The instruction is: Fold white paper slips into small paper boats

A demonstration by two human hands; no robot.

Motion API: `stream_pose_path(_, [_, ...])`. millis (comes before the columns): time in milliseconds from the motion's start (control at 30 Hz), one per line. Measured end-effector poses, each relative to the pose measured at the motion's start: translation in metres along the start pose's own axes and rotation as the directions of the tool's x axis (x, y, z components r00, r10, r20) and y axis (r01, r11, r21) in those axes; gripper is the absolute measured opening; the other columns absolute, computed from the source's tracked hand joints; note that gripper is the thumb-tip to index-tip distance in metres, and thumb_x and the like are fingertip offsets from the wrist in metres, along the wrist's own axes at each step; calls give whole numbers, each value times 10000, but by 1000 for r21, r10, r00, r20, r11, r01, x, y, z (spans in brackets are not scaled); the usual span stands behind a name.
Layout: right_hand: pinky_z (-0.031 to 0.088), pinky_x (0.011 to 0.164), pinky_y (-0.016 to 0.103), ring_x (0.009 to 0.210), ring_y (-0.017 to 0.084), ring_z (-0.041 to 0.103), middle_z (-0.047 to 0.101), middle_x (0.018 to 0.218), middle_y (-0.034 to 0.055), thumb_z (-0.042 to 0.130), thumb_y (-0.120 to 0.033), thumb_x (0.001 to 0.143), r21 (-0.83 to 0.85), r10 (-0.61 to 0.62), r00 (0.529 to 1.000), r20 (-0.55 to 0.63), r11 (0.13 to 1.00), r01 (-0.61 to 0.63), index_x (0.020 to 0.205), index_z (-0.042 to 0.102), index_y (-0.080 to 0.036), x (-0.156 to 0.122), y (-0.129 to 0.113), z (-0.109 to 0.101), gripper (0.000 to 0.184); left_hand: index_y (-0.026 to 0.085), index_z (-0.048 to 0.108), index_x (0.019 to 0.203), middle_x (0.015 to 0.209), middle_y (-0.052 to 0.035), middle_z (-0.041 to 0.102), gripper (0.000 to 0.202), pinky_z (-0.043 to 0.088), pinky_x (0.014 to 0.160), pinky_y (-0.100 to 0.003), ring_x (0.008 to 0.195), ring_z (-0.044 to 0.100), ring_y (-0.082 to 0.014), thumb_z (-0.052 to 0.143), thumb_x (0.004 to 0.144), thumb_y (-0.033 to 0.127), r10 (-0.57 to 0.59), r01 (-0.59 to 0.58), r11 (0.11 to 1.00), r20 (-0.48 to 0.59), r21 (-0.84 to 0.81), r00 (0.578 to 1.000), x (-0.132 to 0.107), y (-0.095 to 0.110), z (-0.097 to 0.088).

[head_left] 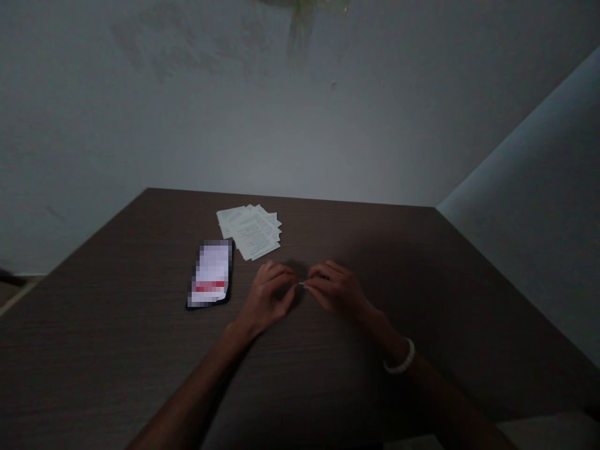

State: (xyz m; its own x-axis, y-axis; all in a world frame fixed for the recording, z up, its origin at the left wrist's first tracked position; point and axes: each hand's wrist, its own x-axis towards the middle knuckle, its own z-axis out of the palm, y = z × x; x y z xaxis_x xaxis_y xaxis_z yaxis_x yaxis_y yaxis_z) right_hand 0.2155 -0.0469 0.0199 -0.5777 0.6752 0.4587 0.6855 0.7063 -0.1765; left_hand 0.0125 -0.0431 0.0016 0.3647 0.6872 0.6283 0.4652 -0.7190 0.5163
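- The grey wall (300, 137) rises behind everything, blotched near its top; another wall closes off the right side.
- The dark brown table (140, 362) spreads under my forearms, and a deep shadow dims its surface to my right.
- The fanned stack of printed papers (253, 230) lies beyond my left grip, a little to its left, with corners jutting out on the right.
- My left grip (270, 292) rests close above or on the table, thumb and forefinger pinching one end of a small pale piece.
- My right grip (340, 289) faces it, fingertips pinching the other end.
- The phone (210, 275) lies screen up just left of my left grip, its display blurred into blocks, one top corner near the papers.
- The white bracelet (399, 357) circles my right wrist.
- The small pale piece (301, 284) sits between both sets of fingertips, which cover most of it; too little shows to tell what it is.
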Motion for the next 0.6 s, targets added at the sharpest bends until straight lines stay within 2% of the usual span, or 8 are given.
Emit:
stream_pose_path(200, [418, 723, 290, 819, 170, 527, 657, 941, 40, 547, -206, 924, -49, -6, 999, -33, 999, 5, 845, 681, -219, 0, -4, -4, 157, 179, 632, 816, 895, -47, 652, 76, 449, 796, -356, 862, 553, -183, 562, 845, 178, -11, 11, 999, -1, 53, 1000, 0, -2, -1])
stream_pose_path(467, [416, 700, 261, 795, 150, 535, 657, 908, 32, 579, -220, 909, -65, 27, 994, -108, 997, -34, 822, 686, -211, -12, 9, -11, 138, 165, 628, 807, 867, -58, 653, 93, 451, 789, -349, 847, 553, -189, 539, 836, 159, -7, 11, 997, -43, 73, 999, 4, -11, -9])
stream_pose_path(533, [419, 705, 255, 791, 144, 540, 658, 898, 31, 576, -216, 912, -67, 32, 990, -139, 997, -41, 846, 690, -210, -14, 11, -13, 131, 161, 622, 802, 848, -57, 652, 105, 451, 782, -342, 835, 560, -188, 527, 844, 171, -47, 52, 996, -70, 68, 996, 4, -11, -10])
stream_pose_path(600, [423, 714, 252, 786, 140, 544, 663, 893, 30, 574, -202, 912, -78, 27, 986, -167, 996, -41, 866, 691, -209, -16, 11, -14, 127, 158, 629, 820, 821, -50, 653, 118, 452, 751, -326, 795, 567, -181, 528, 853, 211, -138, 142, 989, -82, 46, 987, 4, -10, -9])
